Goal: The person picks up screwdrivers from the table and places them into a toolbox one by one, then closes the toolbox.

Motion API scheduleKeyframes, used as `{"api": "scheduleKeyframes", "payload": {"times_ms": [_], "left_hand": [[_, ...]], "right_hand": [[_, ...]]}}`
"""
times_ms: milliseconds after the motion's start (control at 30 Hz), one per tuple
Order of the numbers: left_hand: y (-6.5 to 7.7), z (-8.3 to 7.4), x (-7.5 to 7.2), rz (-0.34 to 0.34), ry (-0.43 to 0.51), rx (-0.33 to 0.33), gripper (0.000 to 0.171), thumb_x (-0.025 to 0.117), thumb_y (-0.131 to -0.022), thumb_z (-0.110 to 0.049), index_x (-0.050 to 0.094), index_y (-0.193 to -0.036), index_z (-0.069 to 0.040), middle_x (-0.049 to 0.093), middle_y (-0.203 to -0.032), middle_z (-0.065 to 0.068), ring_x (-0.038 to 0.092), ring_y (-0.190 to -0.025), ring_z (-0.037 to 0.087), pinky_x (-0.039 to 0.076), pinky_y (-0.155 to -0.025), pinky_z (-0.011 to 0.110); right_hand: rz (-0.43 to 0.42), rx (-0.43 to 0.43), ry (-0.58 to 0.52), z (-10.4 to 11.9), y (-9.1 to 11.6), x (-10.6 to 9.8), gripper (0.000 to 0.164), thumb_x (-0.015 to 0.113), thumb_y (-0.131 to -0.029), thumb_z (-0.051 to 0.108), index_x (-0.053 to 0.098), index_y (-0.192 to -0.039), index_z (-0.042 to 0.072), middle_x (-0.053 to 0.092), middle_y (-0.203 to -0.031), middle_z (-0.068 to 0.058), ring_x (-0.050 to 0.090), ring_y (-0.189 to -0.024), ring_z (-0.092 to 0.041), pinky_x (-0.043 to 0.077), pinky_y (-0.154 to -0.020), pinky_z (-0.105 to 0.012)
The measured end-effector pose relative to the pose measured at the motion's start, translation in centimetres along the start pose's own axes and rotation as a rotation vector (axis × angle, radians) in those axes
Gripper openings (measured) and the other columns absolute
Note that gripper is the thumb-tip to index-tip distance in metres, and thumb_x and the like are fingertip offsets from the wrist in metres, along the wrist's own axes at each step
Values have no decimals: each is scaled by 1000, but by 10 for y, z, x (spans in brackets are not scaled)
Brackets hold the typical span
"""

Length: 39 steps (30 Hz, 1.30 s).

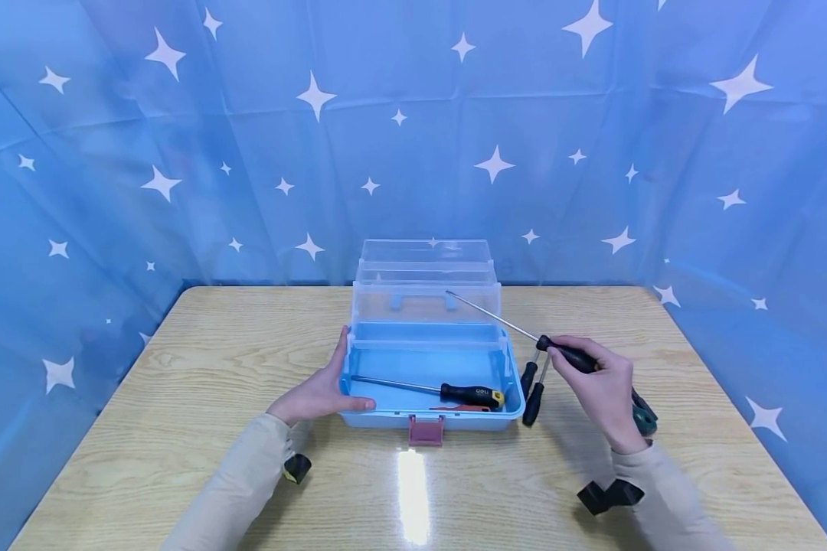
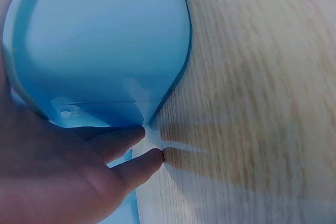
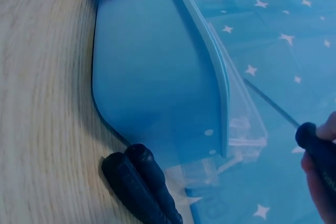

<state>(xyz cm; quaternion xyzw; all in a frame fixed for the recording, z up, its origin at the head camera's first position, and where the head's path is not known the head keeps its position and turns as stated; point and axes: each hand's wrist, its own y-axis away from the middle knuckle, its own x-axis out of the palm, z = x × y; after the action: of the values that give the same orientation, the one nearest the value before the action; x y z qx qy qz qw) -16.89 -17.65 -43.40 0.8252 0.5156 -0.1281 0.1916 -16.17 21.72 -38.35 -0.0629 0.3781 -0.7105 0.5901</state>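
A light blue plastic toolbox [image 1: 386, 419] stands on the table with its clear lid [image 1: 423, 302] raised. My left hand [image 1: 317, 394] holds the box's left end, thumb over the front rim and fingers along the side wall; the left wrist view shows two fingertips [image 2: 137, 132] low beside it. My right hand [image 1: 603, 383] grips a long screwdriver [image 1: 568, 356] by its black handle, right of the box, its shaft slanting up and left across the lid in the head view. Inside the box lie a black-and-yellow-handled screwdriver [image 1: 469, 395] and a partly hidden red object [image 1: 462, 409].
Two black-handled screwdrivers [image 3: 139, 187] lie close against the box's right side. A dark tool with a green end [image 1: 644, 419] lies partly hidden behind my right hand. A pink latch [image 1: 425, 431] hangs at the box's front. Behind the table [image 1: 234, 344] hangs a starry blue curtain [image 1: 413, 176].
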Motion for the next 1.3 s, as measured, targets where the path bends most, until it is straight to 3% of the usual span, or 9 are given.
{"api": "scheduleKeyframes", "payload": {"times_ms": [533, 1067, 1300], "left_hand": [[-1, 1, -1, 2, -3, -12, 127, 81, -80, -29, -25, -150, -19, -10, -159, 18, 3, -143, 41, 15, -109, 61], [0, 2, -2, 21, 19, 19, 128, 80, -80, -30, -26, -149, -20, -13, -159, 17, -1, -143, 40, 13, -109, 62], [0, 0, -2, 15, -4, 8, 128, 81, -79, -29, -27, -149, -20, -12, -159, 18, 2, -143, 41, 15, -109, 61]], "right_hand": [[73, 33, -65, 2, 5, 6, 17, 69, -82, -13, 70, -98, -11, 68, -96, -28, 65, -83, 1, 51, -64, -13], [244, -45, -211, 1, 10, 16, 23, 66, -79, -20, 69, -100, -11, 68, -96, -24, 66, -88, -5, 54, -70, -18], [303, -155, -315, -4, 14, 24, 29, 63, -74, -28, 68, -98, -14, 66, -97, -28, 67, -91, -12, 54, -71, -20]]}}
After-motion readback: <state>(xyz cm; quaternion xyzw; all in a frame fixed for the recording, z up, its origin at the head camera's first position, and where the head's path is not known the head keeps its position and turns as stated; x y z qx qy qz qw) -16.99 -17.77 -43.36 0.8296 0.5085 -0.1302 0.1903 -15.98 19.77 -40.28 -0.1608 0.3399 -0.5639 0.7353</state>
